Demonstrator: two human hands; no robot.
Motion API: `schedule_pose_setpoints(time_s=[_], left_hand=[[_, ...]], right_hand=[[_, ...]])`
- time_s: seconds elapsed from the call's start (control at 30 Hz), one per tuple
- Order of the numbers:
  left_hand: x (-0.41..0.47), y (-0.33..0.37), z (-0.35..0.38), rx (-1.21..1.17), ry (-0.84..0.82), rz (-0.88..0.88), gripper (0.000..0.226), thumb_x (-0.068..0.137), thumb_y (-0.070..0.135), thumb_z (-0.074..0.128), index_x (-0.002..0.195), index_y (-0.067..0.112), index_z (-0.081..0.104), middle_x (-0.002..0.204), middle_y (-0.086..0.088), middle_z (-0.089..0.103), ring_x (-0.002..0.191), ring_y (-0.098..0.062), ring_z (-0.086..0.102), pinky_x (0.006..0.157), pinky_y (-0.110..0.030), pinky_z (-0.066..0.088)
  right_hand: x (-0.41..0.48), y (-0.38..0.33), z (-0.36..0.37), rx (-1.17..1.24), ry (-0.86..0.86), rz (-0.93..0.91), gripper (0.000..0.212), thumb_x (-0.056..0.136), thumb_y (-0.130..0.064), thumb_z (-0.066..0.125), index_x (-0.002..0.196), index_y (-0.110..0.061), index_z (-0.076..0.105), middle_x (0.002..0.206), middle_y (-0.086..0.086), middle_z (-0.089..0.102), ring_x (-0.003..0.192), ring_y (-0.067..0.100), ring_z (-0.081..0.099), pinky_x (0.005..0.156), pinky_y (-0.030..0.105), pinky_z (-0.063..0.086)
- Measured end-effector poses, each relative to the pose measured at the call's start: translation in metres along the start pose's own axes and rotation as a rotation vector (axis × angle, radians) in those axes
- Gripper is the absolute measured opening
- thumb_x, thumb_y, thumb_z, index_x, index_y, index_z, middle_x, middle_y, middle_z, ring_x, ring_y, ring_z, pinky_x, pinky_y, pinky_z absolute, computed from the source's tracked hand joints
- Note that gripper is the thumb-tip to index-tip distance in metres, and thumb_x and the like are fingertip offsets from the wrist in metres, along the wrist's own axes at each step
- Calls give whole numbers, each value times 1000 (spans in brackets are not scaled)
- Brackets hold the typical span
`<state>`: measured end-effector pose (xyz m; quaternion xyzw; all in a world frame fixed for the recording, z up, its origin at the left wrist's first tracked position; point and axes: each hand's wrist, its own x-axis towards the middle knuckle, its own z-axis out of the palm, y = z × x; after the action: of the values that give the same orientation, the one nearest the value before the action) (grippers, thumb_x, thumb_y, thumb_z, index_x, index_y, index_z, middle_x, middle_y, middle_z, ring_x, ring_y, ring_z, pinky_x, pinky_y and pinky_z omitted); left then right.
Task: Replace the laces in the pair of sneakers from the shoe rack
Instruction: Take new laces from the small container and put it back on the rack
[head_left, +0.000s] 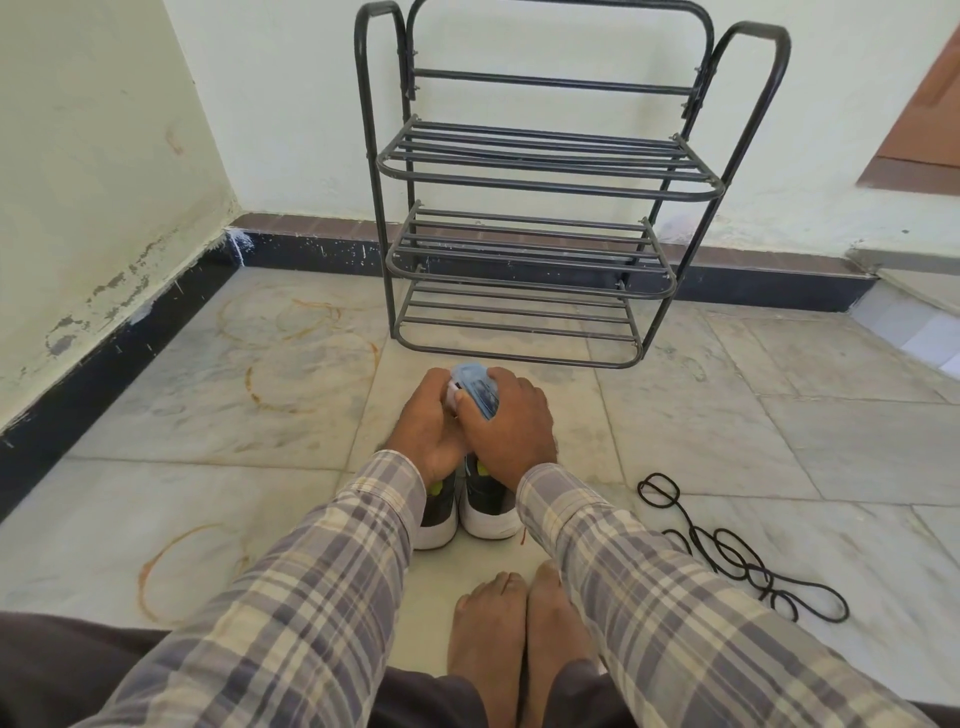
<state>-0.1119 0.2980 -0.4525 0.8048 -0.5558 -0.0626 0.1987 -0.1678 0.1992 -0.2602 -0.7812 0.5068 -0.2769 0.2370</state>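
Observation:
Two dark grey sneakers with white soles stand side by side on the floor, the left sneaker (438, 522) and the right sneaker (488, 506), heels toward me. Above them both hands hold a small blue-and-white packet (478, 392). My left hand (428, 423) grips its left side. My right hand (511, 423) curls over its right side. The fronts of the sneakers are hidden under my hands. Black laces (727, 553) lie loose in loops on the floor to the right.
An empty black metal shoe rack (540, 218) stands against the wall straight ahead. My bare feet (519, 634) rest on the marble floor just behind the sneakers. A wall corner lies to the left, a step (914, 312) to the right.

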Motion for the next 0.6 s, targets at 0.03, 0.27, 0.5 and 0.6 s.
schedule_pose_setpoints(time_s=[0.03,0.27,0.5,0.6], left_hand=[[-5,1,6,-121,-66,-30,21,86,37,50,100,26,61,97,7,64,89,-17,66,74,-35,51],[64,25,-132,-1041,-434,-496,31,101,31,36,124,17,51,126,-6,57,114,-24,58,96,-38,47],[103,42,-186,-1656,-432,-412,34,97,4,42,124,-5,60,120,-28,65,104,-37,66,86,-50,58],[104,40,-182,-1644,-445,-396,33,98,8,45,124,-5,61,120,-28,65,105,-37,66,87,-51,56]], right_hand=[[0,2,0,8,-5,-3,63,88,-64,51,136,-24,47,124,2,58,115,22,50,100,43,45],[-1,11,-8,-145,1,-106,64,87,-61,57,137,-22,49,124,3,58,112,23,51,98,41,43],[-5,15,-11,-211,-29,-146,63,90,-63,51,136,-19,54,126,5,60,112,24,50,97,38,41],[-6,16,-10,-245,-31,-142,63,92,-65,47,134,-18,56,123,6,61,109,24,50,95,38,42]])
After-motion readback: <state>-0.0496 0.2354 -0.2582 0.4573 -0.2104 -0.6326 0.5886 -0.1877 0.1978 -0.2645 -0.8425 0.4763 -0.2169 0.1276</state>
